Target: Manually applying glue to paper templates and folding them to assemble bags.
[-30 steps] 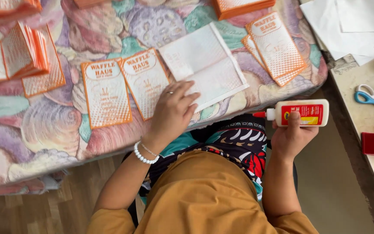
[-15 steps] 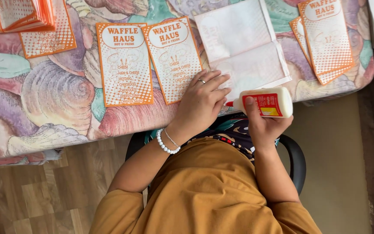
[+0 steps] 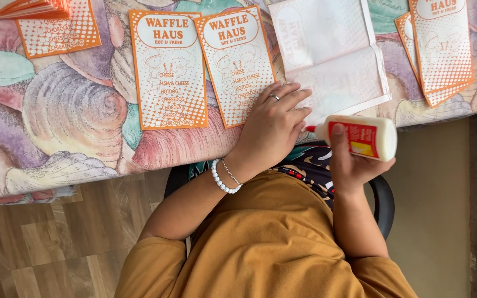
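My left hand (image 3: 271,124), with a ring and a bead bracelet, lies flat on the table, fingers spread across the lower corner of a white face-down sheet (image 3: 332,49) and the edge of an orange-and-white printed sheet (image 3: 237,60). A second printed sheet (image 3: 168,69) lies just left of that one. My right hand (image 3: 354,165) grips a white glue bottle with a red label (image 3: 362,137), held sideways. Its red nozzle points left, close to my left fingertips at the table's front edge.
A shell-patterned cloth (image 3: 62,116) covers the table. More printed sheets lie stacked at the right (image 3: 440,49), and there is another sheet (image 3: 56,33) and a pile (image 3: 28,6) at the top left. A black chair (image 3: 385,204) is under me, and wood flooring (image 3: 56,243) shows at the lower left.
My right hand has brought the glue bottle leftward and up, from beside my lap to my left fingertips. My left hand has stayed pressed on the sheets.
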